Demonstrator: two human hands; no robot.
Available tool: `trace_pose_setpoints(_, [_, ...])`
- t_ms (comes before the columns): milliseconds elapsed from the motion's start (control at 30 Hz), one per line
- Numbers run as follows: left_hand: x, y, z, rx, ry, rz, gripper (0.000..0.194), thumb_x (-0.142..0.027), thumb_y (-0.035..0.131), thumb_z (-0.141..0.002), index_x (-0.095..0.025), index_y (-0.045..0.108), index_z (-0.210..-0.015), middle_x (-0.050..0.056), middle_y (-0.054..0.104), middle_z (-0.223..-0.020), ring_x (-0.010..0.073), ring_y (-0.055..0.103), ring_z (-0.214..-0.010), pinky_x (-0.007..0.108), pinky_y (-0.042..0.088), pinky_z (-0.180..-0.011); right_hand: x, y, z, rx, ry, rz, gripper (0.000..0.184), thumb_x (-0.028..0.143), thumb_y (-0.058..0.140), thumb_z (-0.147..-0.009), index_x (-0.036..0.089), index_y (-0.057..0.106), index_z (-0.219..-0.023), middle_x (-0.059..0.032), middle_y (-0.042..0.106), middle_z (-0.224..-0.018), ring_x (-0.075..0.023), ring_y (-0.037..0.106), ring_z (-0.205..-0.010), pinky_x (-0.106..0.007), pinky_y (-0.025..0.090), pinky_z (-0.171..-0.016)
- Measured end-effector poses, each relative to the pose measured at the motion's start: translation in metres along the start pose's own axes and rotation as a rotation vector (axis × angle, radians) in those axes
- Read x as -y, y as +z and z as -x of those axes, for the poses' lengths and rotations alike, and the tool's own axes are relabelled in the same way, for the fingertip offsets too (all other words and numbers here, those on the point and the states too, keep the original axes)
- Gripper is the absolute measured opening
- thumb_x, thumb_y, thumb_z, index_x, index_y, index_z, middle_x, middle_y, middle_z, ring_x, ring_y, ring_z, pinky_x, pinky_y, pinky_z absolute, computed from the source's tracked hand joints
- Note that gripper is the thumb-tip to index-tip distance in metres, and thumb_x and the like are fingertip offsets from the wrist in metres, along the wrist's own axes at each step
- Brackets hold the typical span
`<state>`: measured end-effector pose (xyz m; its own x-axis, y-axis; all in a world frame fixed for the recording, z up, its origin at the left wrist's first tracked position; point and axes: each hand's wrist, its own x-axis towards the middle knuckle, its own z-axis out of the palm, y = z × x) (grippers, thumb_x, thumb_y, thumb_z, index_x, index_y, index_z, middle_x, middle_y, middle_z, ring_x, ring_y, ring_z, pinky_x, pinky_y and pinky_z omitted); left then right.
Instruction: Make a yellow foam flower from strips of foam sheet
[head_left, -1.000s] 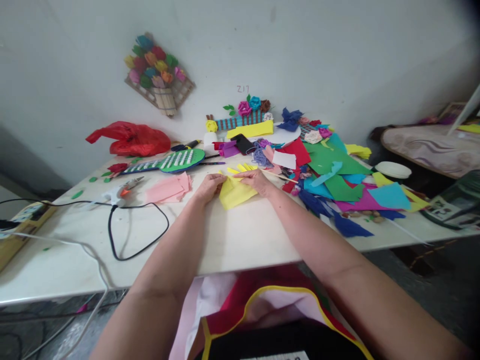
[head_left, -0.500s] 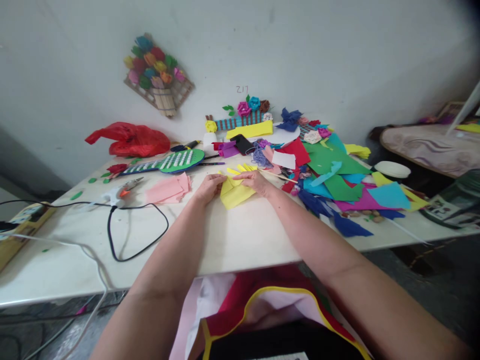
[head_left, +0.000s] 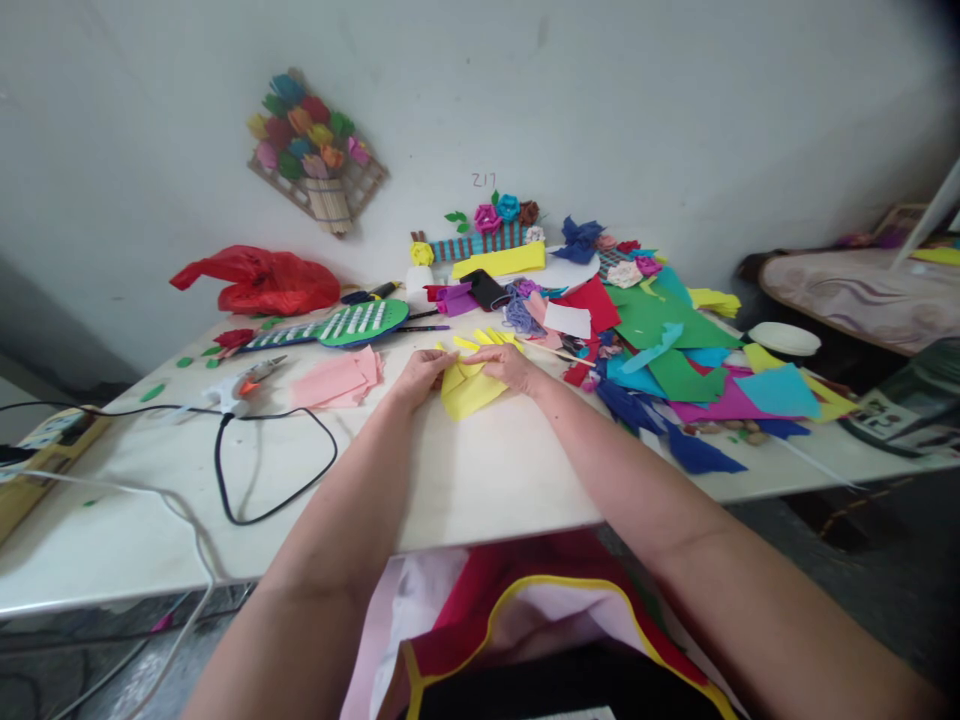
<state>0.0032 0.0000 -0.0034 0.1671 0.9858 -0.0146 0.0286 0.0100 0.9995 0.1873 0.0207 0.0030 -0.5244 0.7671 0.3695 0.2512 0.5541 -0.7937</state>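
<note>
A piece of yellow crepe paper (head_left: pixel 469 393) is stretched between my hands, just above the white table (head_left: pixel 495 480). My left hand (head_left: pixel 424 377) pinches its left edge. With thumb and fingers closed, my right hand (head_left: pixel 510 366) grips the right part, which looks folded or creased near the fingers. Several cut yellow strips (head_left: pixel 491 338) lie right behind my hands. A thin wooden stick (head_left: pixel 559 353) rests beyond my right hand. To the left of my left hand is a stack of pink paper pieces (head_left: pixel 337 379).
Colored paper scraps (head_left: pixel 667 330) pile up on the right. At left lie a glue gun (head_left: pixel 229 392) with its black cord, pliers (head_left: pixel 259 372), a green guitar-shaped craft (head_left: pixel 364 322) and a red plastic bag (head_left: pixel 262 280). A large green bottle (head_left: pixel 911 405) stands at the right edge.
The lower part of the yellow crepe paper now looks narrower, drawn in towards the left. My right hand has shifted very slightly; both hands keep their grip.
</note>
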Motion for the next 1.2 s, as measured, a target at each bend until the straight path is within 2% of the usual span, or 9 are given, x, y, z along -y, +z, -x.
trace_pose_setpoints(233, [0.0,0.0,0.0,0.016,0.021,0.001,0.033,-0.041,0.068,-0.06,-0.015,0.047,-0.059,-0.005,0.045,-0.047,0.0057,0.041,-0.039,0.019,0.026,-0.039,0.004,0.0,0.001,-0.005,-0.02,0.016,0.038,0.007,0.043,-0.06,0.017,0.072,-0.083,-0.0035,0.066,-0.088,-0.0157,0.057,-0.085,-0.027,0.04,-0.078])
trace_pose_setpoints(400, [0.0,0.001,0.0,0.015,0.078,-0.066,0.033,-0.042,0.064,-0.064,-0.016,0.046,-0.058,-0.006,0.039,-0.044,0.0042,0.033,-0.037,0.019,0.019,-0.038,0.012,-0.004,0.003,-0.019,0.023,-0.112,0.025,0.019,0.047,-0.069,0.016,0.071,-0.076,-0.0045,0.067,-0.086,-0.0167,0.056,-0.088,-0.028,0.038,-0.083])
trace_pose_setpoints(500, [0.001,0.001,0.0,-0.01,0.111,-0.135,0.034,-0.044,0.062,-0.066,-0.016,0.045,-0.057,-0.006,0.036,-0.043,0.0041,0.028,-0.036,0.02,0.015,-0.038,0.009,-0.001,0.002,-0.092,0.118,-0.203,0.026,0.033,0.051,-0.071,0.015,0.068,-0.079,-0.0043,0.065,-0.083,-0.016,0.056,-0.081,-0.027,0.04,-0.075])
trace_pose_setpoints(567, [0.0,0.002,0.0,-0.022,0.125,-0.178,0.035,-0.045,0.06,-0.067,-0.017,0.044,-0.057,-0.006,0.035,-0.042,0.0043,0.027,-0.036,0.021,0.014,-0.038,0.003,0.002,0.0,-0.138,0.193,-0.188,0.03,0.039,0.055,-0.068,0.014,0.066,-0.078,-0.0022,0.062,-0.073,-0.014,0.053,-0.07,-0.025,0.04,-0.066])
trace_pose_setpoints(733, [-0.002,0.005,0.002,-0.042,0.164,-0.25,0.035,-0.046,0.058,-0.069,-0.017,0.043,-0.057,-0.007,0.034,-0.043,0.0047,0.027,-0.036,0.021,0.015,-0.038,-0.01,0.007,-0.003,-0.173,0.273,-0.065,0.031,0.045,0.058,-0.063,0.014,0.055,-0.059,0.004,0.043,-0.051,-0.0083,0.037,-0.05,-0.022,0.029,-0.05])
trace_pose_setpoints(1033, [-0.002,0.007,0.002,-0.045,0.115,-0.174,0.034,-0.047,0.058,-0.069,-0.018,0.042,-0.061,-0.008,0.034,-0.042,0.0043,0.024,-0.033,0.021,0.011,-0.037,-0.007,0.008,-0.003,-0.248,0.315,-0.111,0.029,0.041,0.062,-0.057,0.016,0.048,-0.05,0.0061,0.035,-0.047,-0.0064,0.031,-0.047,-0.022,0.027,-0.048])
trace_pose_setpoints(1200, [-0.001,0.006,0.001,-0.048,0.143,-0.165,0.034,-0.045,0.059,-0.069,-0.018,0.042,-0.061,-0.008,0.034,-0.043,0.0038,0.025,-0.034,0.02,0.012,-0.037,-0.005,0.008,-0.002,-0.265,0.335,-0.145,0.033,0.043,0.065,-0.055,0.016,0.047,-0.049,0.0061,0.035,-0.046,-0.0068,0.032,-0.046,-0.022,0.026,-0.047])
